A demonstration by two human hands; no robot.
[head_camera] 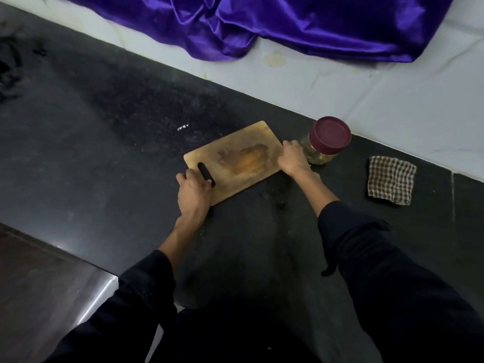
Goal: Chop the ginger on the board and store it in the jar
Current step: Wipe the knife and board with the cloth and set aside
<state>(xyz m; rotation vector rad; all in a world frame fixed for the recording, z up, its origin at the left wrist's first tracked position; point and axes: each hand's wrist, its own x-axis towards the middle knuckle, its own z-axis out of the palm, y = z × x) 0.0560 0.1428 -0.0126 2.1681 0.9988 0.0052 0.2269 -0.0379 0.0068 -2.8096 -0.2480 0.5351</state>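
Note:
A wooden chopping board (pixel 235 155) lies on the dark countertop, with a brownish stain in its middle and a slot handle at its left end. I cannot make out any ginger pieces on it. My left hand (pixel 193 191) grips the board's left end at the slot. My right hand (pixel 293 159) holds the board's right edge. Just right of that hand stands a glass jar (pixel 320 155) with a maroon lid (pixel 330 134) on it and yellowish bits inside.
A folded checked cloth (pixel 390 180) lies on the counter right of the jar. Purple satin fabric (pixel 301 24) hangs over the pale tiled wall at the back. The counter's front edge (pixel 86 263) runs at the lower left.

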